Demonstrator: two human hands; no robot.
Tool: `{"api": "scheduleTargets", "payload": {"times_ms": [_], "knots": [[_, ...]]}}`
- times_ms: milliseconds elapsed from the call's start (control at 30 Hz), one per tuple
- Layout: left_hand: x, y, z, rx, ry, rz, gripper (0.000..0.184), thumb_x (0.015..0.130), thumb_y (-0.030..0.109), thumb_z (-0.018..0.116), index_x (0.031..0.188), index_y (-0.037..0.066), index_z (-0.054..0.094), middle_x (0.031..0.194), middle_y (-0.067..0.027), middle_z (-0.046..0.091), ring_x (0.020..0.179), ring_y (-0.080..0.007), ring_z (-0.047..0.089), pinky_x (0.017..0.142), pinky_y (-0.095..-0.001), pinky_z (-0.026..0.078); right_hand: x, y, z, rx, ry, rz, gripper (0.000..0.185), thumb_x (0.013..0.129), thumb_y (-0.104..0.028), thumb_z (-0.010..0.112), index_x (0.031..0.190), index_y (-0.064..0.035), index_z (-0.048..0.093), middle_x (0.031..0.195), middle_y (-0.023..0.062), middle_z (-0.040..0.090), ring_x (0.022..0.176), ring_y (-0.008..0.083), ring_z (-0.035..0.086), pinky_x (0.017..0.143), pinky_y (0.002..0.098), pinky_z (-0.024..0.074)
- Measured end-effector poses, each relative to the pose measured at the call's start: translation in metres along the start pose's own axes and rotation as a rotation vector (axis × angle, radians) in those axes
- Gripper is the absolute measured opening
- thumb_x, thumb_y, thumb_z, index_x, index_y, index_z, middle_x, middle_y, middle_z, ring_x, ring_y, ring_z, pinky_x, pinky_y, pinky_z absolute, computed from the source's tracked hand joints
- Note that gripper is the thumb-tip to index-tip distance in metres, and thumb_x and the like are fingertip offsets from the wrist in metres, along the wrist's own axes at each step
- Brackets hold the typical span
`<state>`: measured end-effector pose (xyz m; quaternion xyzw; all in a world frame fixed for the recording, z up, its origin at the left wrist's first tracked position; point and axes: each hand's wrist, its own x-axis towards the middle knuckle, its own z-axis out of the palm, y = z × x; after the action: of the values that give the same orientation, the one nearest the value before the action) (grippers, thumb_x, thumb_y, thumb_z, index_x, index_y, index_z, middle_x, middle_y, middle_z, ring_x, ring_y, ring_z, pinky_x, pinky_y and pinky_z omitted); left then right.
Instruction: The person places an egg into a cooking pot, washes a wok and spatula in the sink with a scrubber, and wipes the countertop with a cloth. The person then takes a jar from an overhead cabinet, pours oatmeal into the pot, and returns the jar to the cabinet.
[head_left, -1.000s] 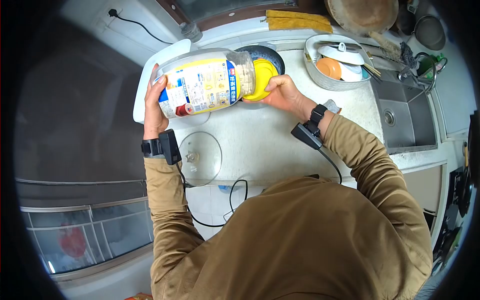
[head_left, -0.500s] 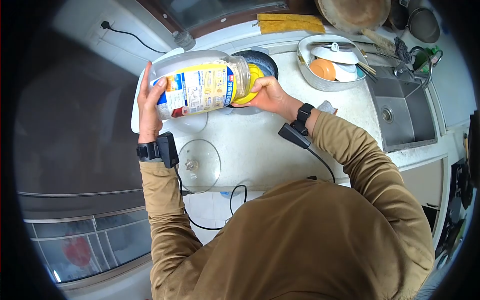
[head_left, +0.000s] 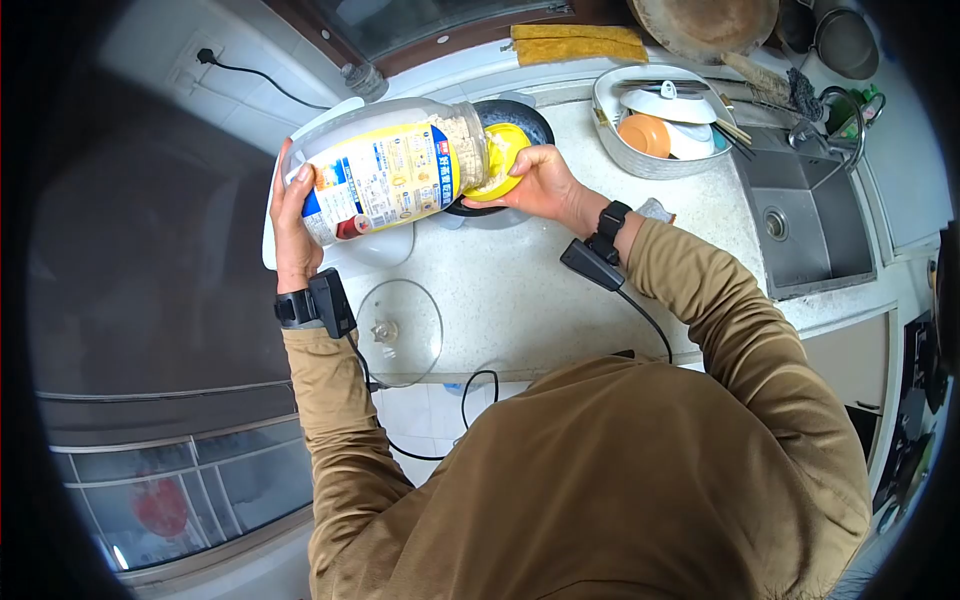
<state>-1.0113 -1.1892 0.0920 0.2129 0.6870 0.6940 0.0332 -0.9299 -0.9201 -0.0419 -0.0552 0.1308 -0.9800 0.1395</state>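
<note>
My left hand is wrapped round the base of a large clear jar with a yellow, blue and white label. The jar lies tilted, its mouth to the right, and pale oat-like flakes fill its neck. In my right hand is a yellow lid, pinched by its edge right at the jar's mouth. Some flakes rest inside the lid. Below and behind them is a dark round pot, partly hidden by the jar and lid. A clear glass lid with a knob lies near the counter's front edge.
At the back right, a white basin holds bowls, an orange dish and chopsticks. Farther right is a steel sink with a faucet. A folded yellow cloth lies along the back ledge. A cable hangs from my right wrist device.
The yellow lid has turned its inner side up toward me, and flakes now show in it. The jar has shifted slightly left, and its flakes have slid toward the mouth.
</note>
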Motion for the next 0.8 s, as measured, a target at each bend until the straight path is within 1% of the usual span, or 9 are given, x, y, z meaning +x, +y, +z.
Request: {"api": "scheduleTargets", "payload": {"times_ms": [67, 167, 267, 333, 433, 567, 633, 700, 800], "knots": [[0.001, -0.004, 0.000, -0.083, 0.008, -0.006, 0.073, 0.086, 0.028, 0.061, 0.144, -0.002, 0.029, 0.129, -0.0181, 0.051, 0.116, -0.0240, 0.053, 0.098, -0.0330, 0.042, 0.000, -0.002, -0.001, -0.004, -0.007, -0.012, 0.073, 0.064, -0.002, 0.047, 0.135, -0.0021, 0.033, 0.135, 0.0227, 0.041, 0.129, 0.0443, 0.037, 0.107, 0.0650, 0.0250], [-0.001, -0.001, 0.000, -0.063, 0.009, -0.004, 0.072, 0.087, 0.027, 0.060, 0.144, -0.001, 0.028, 0.130, -0.0184, 0.049, 0.118, -0.0244, 0.052, 0.099, -0.0338, 0.041, -0.001, -0.004, -0.004, 0.007, -0.023, 0.001, 0.073, 0.064, -0.002, 0.047, 0.136, -0.0013, 0.032, 0.135, 0.0230, 0.040, 0.129, 0.0446, 0.035, 0.106, 0.0655, 0.0249], [0.000, 0.002, -0.001, -0.071, -0.001, 0.003, 0.076, 0.086, 0.031, 0.060, 0.146, 0.001, 0.025, 0.131, -0.0182, 0.048, 0.119, -0.0250, 0.051, 0.100, -0.0350, 0.040, -0.001, -0.003, -0.002, 0.029, -0.008, 0.002, 0.073, 0.063, -0.002, 0.047, 0.135, -0.0001, 0.032, 0.135, 0.0232, 0.040, 0.129, 0.0453, 0.035, 0.106, 0.0661, 0.0253], [0.003, 0.001, -0.004, -0.107, 0.011, -0.003, 0.077, 0.086, 0.033, 0.060, 0.146, 0.001, 0.024, 0.132, -0.0180, 0.048, 0.119, -0.0252, 0.051, 0.100, -0.0353, 0.040, -0.001, 0.000, 0.003, -0.054, 0.047, -0.031, 0.083, 0.057, -0.009, 0.049, 0.137, 0.0018, 0.030, 0.138, 0.0242, 0.038, 0.132, 0.0463, 0.031, 0.108, 0.0662, 0.0215], [-0.001, -0.005, -0.006, -0.138, 0.001, 0.009, 0.067, 0.089, 0.033, 0.056, 0.144, 0.004, 0.031, 0.129, -0.0148, 0.052, 0.117, -0.0242, 0.053, 0.100, -0.0360, 0.042, -0.003, 0.002, -0.005, -0.063, 0.028, -0.027, 0.083, 0.057, -0.010, 0.049, 0.136, 0.0024, 0.030, 0.138, 0.0243, 0.038, 0.132, 0.0465, 0.031, 0.108, 0.0663, 0.0213], [0.003, -0.011, -0.008, -0.154, 0.015, -0.036, 0.066, 0.090, 0.032, 0.057, 0.143, 0.003, 0.031, 0.129, -0.0153, 0.052, 0.117, -0.0241, 0.053, 0.100, -0.0358, 0.042, 0.000, -0.003, 0.000, 0.027, -0.025, -0.011, 0.073, 0.062, -0.004, 0.047, 0.134, 0.0021, 0.034, 0.136, 0.0237, 0.040, 0.130, 0.0463, 0.034, 0.106, 0.0664, 0.0242], [0.000, -0.023, -0.007, -0.215, 0.031, -0.057, 0.075, 0.085, 0.036, 0.061, 0.144, 0.002, 0.029, 0.132, -0.0169, 0.048, 0.120, -0.0255, 0.050, 0.101, -0.0361, 0.039, -0.002, -0.005, 0.001, 0.023, -0.009, -0.024, 0.073, 0.061, -0.005, 0.047, 0.133, 0.0021, 0.035, 0.136, 0.0231, 0.041, 0.130, 0.0458, 0.034, 0.106, 0.0663, 0.0240], [-0.002, -0.034, -0.009, -0.283, 0.070, -0.082, 0.068, 0.089, 0.035, 0.056, 0.143, 0.003, 0.031, 0.129, -0.0171, 0.050, 0.118, -0.0256, 0.052, 0.101, -0.0372, 0.041, -0.003, -0.009, 0.003, 0.006, 0.001, -0.030, 0.074, 0.060, -0.005, 0.047, 0.133, 0.0019, 0.035, 0.137, 0.0226, 0.041, 0.130, 0.0456, 0.034, 0.106, 0.0663, 0.0239], [-0.009, -0.051, -0.013, -0.353, 0.080, -0.073, 0.066, 0.091, 0.035, 0.054, 0.143, 0.003, 0.031, 0.129, -0.0169, 0.051, 0.117, -0.0257, 0.053, 0.100, -0.0379, 0.043, -0.008, -0.018, 0.011, -0.030, 0.008, -0.047, 0.076, 0.058, -0.005, 0.047, 0.133, 0.0016, 0.036, 0.137, 0.0220, 0.041, 0.130, 0.0449, 0.035, 0.107, 0.0662, 0.0240]]}}
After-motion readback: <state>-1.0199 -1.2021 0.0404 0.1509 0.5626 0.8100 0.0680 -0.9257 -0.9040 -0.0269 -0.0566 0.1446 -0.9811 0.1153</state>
